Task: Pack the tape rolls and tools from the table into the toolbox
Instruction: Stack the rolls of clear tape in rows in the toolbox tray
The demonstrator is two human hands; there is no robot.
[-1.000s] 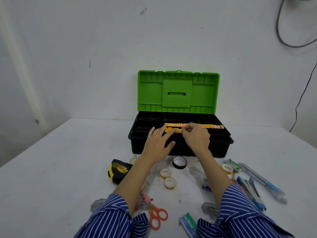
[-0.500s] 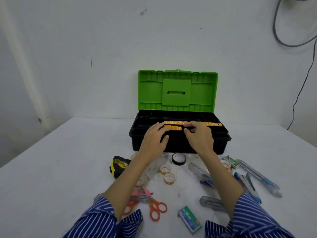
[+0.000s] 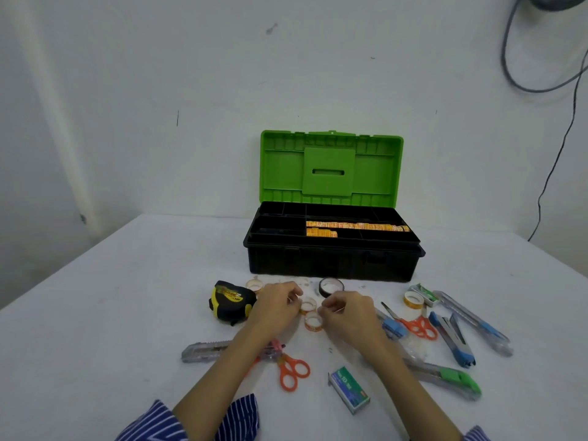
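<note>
Table (image 3: 95, 313) — tape rolls (image 3: 310, 311) between hands (image 3: 318, 308)

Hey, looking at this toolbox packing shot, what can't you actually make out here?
Head view only:
- Whether the left hand or right hand holds a small tape roll: curled fingers hide the contact.
- The orange scissors: blades hidden under the left forearm.
- Print on the staple box: too small and blurred.
- The toolbox below its tray: hidden by the tray.
- Elbows: cut off by the bottom edge.
</note>
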